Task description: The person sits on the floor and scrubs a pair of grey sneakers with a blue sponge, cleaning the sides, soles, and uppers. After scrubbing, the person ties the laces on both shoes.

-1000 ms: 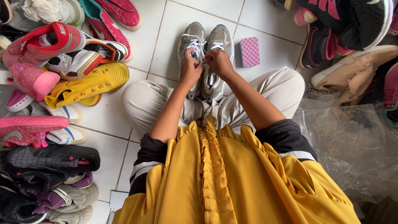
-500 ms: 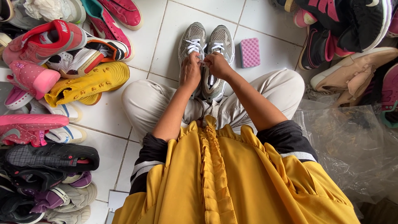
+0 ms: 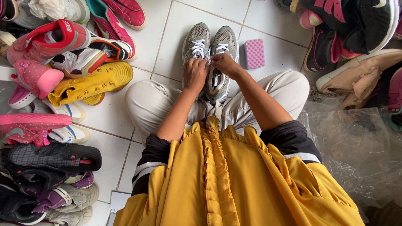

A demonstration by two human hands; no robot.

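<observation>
Hands meet over a pair of grey sneakers [image 3: 211,46] standing side by side on the white tile floor [image 3: 176,21], toes toward twelve o'clock. The left hand [image 3: 195,74] and right hand [image 3: 225,65] are close together, fingertips pinched on the white laces [image 3: 200,47] between the two shoes. At three o'clock of the pair, just beside it, lies a pink sponge [image 3: 253,53]. At nine o'clock, well apart, a yellow shoe [image 3: 93,83] lies in a heap of others.
</observation>
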